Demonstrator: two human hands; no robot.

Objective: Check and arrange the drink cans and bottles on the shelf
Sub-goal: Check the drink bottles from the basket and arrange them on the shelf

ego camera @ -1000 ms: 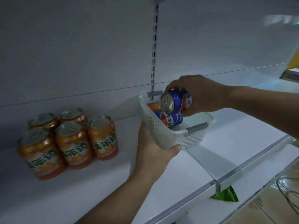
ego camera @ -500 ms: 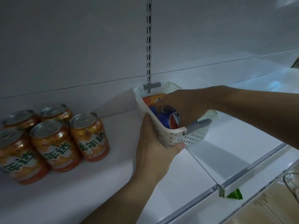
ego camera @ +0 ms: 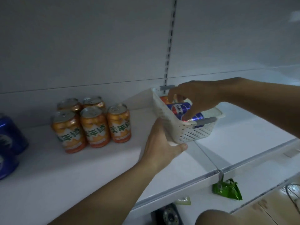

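Right now we are holding a white perforated basket (ego camera: 186,135) by its near left corner with our left hand (ego camera: 162,146), the thumb hooking under the bottom edge and the fingers wrapping the side wall out of sight. It is sitting tilted on the white shelf (ego camera: 81,168), close to the back panel and just under the slotted upright (ego camera: 169,46). Our right hand (ego camera: 198,99) is reaching down into the basket from the right, fingers spread and loosely bent over the cans inside; the fingertips are touching them, but we cannot tell whether any can is actually being grasped. Inside, 2 blue cans (ego camera: 180,108) are lying on their sides, one nearer the front grey handle (ego camera: 206,120), and an orange can (ego camera: 164,99) is showing at the far end beneath our fingers. To the left, well apart from the basket, 5 orange cans (ego camera: 92,125) are standing upright in a tight cluster, 3 in front and 2 behind. At the far left edge, more blue cans (ego camera: 9,140) are standing, cut off by the frame. Below the shelf lip, a green packet (ego camera: 227,190) is lying on a lower level, near the metal divider clip (ego camera: 220,176).
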